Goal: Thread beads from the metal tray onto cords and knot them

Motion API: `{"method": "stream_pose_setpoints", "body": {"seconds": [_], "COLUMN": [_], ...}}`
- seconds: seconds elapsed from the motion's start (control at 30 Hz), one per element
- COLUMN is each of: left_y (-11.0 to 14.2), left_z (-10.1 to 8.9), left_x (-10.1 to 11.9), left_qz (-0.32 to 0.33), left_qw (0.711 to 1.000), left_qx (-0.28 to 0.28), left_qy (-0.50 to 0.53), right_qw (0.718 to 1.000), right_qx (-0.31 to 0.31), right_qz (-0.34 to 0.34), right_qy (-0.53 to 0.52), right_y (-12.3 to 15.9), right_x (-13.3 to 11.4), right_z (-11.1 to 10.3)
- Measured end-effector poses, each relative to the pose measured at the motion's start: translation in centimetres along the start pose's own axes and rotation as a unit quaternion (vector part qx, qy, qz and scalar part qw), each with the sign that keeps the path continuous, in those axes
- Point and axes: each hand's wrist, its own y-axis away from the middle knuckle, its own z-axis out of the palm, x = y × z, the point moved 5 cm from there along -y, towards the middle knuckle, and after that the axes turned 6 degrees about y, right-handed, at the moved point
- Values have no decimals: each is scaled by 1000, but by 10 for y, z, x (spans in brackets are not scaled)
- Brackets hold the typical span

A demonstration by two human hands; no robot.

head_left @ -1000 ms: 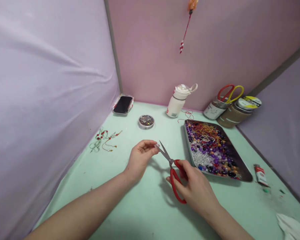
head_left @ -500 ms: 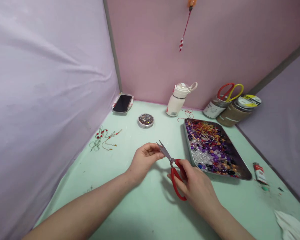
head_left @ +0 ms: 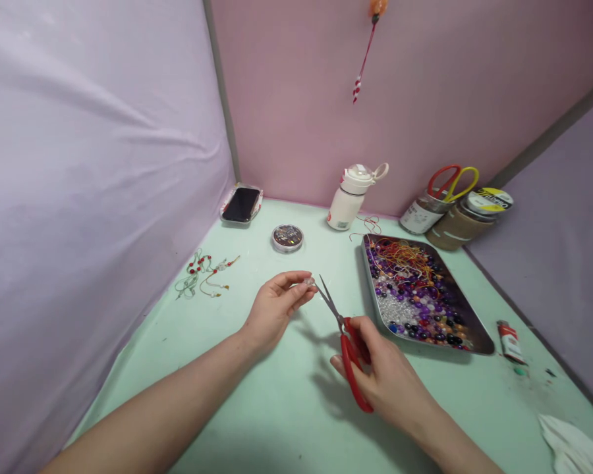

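Green table (head_left: 277, 408) under everything; metal tray (head_left: 474, 329) to my right, loaded with mixed beads (head_left: 398, 309), tangled thread (head_left: 408, 255) at its far end; white bottle (head_left: 344, 207) upright beyond the tray's far left corner, lid flap up; red-handled scissors (head_left: 343, 329) in my right hand (head_left: 385, 368), fingers wrapped on the handles, blades parted, tips up near my left fingertips; round container (head_left: 287, 238) beyond my left hand (head_left: 271, 306); beaded cord (head_left: 205, 273) lying off to the left; smallest item, a small clear piece (head_left: 309, 281), pinched between left thumb and fingers, above the table, just beside the blades; can't tell its exact shape, fingers cover part of it.
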Motion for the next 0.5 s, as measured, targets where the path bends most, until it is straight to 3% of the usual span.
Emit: {"method": "stream_pose_setpoints", "body": {"seconds": [0.17, 0.37, 0.5], "left_y": [0, 2, 1], "left_z": [2, 9, 8], "left_x": [1, -9, -13], "left_qz": [-2, -75, -82], "left_qw": [1000, 995, 993], "left_qx": [-11, -55, -70], "left_qy": [9, -33, -53], "right_qw": [1000, 999, 998], "right_qx": [-17, -9, -14], "right_qz": [20, 29, 40], "right_qy": [6, 24, 36], "right_y": [0, 0, 0], "right_x": [1, 0, 3], "right_z": [1, -3, -3]}}
